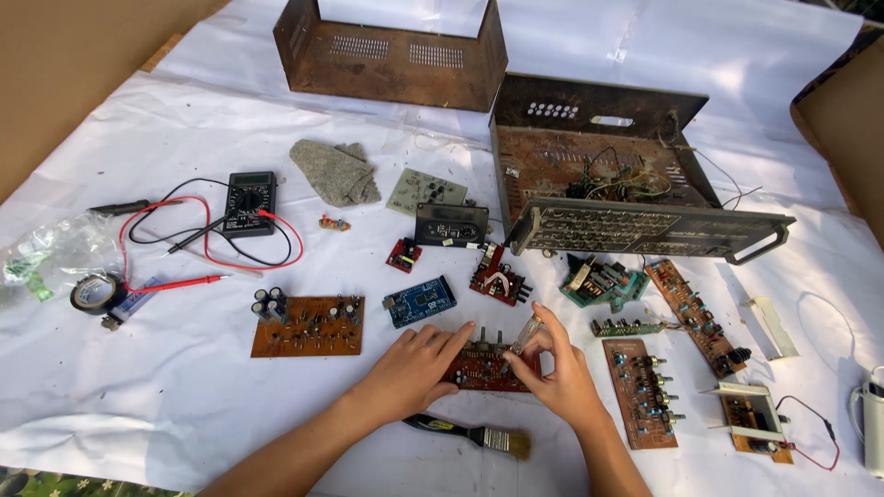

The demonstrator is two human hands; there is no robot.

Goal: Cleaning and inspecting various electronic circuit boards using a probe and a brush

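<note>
1. Resting on the white sheet, a small red circuit board lies between both hands, low in the middle of the view.
2. Left hand lies flat on the left end of the red board, fingers spread loosely and pressing down, not curled around anything.
3. Right hand sits at the board's right end; its fingers pinch a clear-handled screwdriver, tip angled down onto the board.
4. Paintbrush with a black handle lies just below the red board, bristles pointing right, near both wrists.
5. Left of the red board: a brown circuit board with dark capacitors at its left corner.
6. Just above the red board: a blue circuit board; a smaller red and black module sits up and to the right.
7. Right of the red board: a long brown board with knobs, standing clear of the right hand.
8. Well above the red board: a rusty open metal chassis with loose wires inside, and beyond it a separate rusty cover.
9. Far up-left of the red board: a multimeter with red and black leads, and a grey cloth beside it.
10. Far left: a roll of black tape.
</note>
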